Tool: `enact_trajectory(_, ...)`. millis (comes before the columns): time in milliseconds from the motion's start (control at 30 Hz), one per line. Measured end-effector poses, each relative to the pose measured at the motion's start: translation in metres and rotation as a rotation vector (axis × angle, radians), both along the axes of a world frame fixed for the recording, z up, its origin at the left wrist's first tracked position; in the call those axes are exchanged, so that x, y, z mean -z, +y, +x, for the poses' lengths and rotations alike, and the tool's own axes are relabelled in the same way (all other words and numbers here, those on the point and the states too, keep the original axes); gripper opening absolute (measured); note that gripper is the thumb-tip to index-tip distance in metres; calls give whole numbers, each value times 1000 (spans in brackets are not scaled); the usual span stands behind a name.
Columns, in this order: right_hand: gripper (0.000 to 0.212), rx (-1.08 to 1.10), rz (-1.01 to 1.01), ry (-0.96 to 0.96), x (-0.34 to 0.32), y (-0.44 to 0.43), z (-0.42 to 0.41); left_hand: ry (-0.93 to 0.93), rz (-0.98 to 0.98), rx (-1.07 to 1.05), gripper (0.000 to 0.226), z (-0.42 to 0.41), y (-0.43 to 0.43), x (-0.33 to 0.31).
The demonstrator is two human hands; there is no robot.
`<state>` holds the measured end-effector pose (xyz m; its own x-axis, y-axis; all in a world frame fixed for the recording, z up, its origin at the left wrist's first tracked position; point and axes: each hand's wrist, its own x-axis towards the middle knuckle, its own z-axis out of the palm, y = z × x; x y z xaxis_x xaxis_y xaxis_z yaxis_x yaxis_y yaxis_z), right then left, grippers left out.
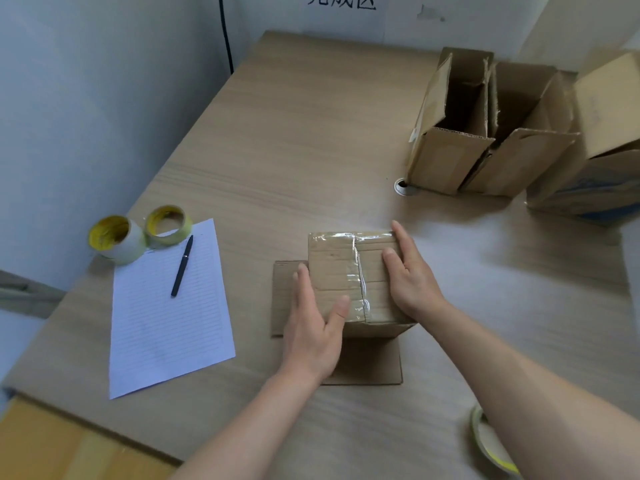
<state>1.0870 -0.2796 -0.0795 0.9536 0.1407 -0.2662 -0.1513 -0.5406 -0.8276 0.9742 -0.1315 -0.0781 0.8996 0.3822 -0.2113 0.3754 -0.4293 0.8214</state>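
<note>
A small cardboard box (pixel 341 268), sealed with clear tape across its top, stands on a flat cardboard sheet (pixel 370 362) in the middle of the wooden table. My left hand (pixel 313 327) holds its left side, fingers along the wall and thumb lying on the top. My right hand (pixel 412 275) holds the right side, thumb on the top near the tape seam, fingers reaching along the far right edge.
Two tape rolls (pixel 117 239) (pixel 168 225) sit at the left beside a lined paper sheet (pixel 169 306) with a black pen (pixel 182 266). Open cardboard boxes (pixel 485 133) stand at the back right. Another tape roll (pixel 488 445) lies under my right forearm. White walls border the table.
</note>
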Motion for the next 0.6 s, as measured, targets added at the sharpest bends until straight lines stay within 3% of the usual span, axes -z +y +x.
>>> enact_trajectory(100, 54, -17, 7, 12, 0, 0, 0, -124, -57, -115, 73, -7, -5, 20)
enact_trajectory(200, 53, 1, -13, 22, 0, -2, -3, -171, -375, -254, 55, 5, -11, 23)
enact_trajectory(267, 54, 14, -37, 19, -2, -1, -7, -130, -569, -310, 43, 4, -13, 17)
enact_trajectory(333, 56, 22, -51, 16, -4, -1, -9, 17, -685, -298, 45, 3, -6, 10)
enact_trajectory(433, 65, 24, -64, 105, -9, -5, -13, 214, -686, -143, 38, 10, 17, 1)
enact_trajectory(500, 66, 26, -86, 203, -13, -7, -14, 241, -583, -46, 30, 21, 23, -16)
enact_trajectory(600, 66, 166, 11, 237, -27, -6, -12, 196, -524, 8, 42, 39, 23, -49)
